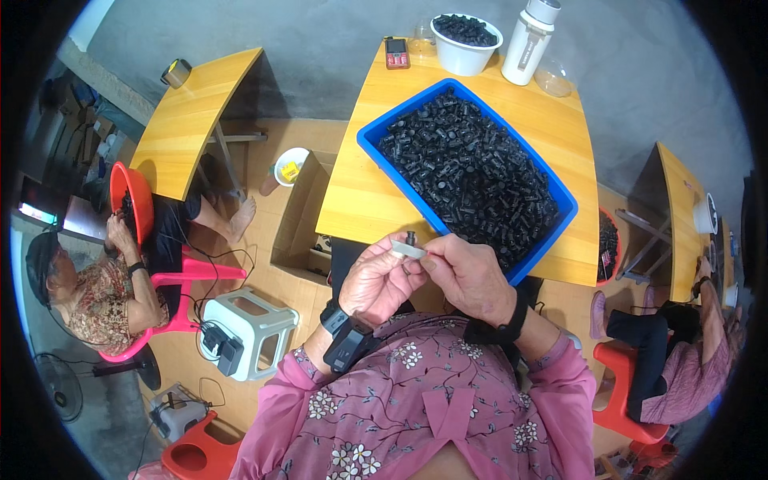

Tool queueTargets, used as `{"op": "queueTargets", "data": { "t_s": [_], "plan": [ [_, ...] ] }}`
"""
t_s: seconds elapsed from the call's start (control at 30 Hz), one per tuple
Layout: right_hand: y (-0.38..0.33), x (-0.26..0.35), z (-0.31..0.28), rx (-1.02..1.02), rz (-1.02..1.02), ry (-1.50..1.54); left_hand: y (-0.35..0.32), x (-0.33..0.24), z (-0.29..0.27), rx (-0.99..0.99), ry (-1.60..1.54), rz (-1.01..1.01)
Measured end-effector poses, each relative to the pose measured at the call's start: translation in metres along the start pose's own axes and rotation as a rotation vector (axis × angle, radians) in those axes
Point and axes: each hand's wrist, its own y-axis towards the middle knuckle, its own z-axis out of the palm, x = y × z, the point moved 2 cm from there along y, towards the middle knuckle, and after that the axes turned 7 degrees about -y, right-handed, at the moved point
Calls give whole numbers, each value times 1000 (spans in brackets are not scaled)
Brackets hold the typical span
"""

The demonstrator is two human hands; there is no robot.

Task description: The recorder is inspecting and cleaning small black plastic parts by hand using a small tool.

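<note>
Just in front of my body, at the near edge of the table, both my hands meet around small work. My right hand (pixel 480 280) is closed, its thumb and fingers pinching a small flat whitish piece (pixel 406 250). A small black plastic part (pixel 410 238) stands up against that piece. My left hand (pixel 376 280) is closed around the same spot, fingertips at the black part; its exact grip is partly hidden. Beyond my hands lies a blue tray (pixel 400 186), heaped with similar black plastic parts (pixel 472 168).
On the yellow table (pixel 352 192) stand a white bowl (pixel 464 58) of black parts, a white bottle (pixel 528 44) and a red phone (pixel 397 54). A cardboard box (pixel 300 224) and white stool (pixel 256 336) are at left. Co-workers sit left (pixel 112 304) and right (pixel 688 376).
</note>
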Motion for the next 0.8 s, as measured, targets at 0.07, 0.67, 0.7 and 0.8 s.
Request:
{"op": "queueTargets", "data": {
  "t_s": [0.07,0.67,0.7,0.8],
  "plan": [
    [0,0,-1,7,1,-8,0,0,0,13,3,-1],
    [2,-6,1,41,13,-72,-1,-3,-3,10,-22,-31],
    [2,-6,1,44,6,-65,0,-3,-3,7,-20,-34],
    [1,-7,1,57,-5,-60,0,-4,-4,67,-87,-78]
  ]
}}
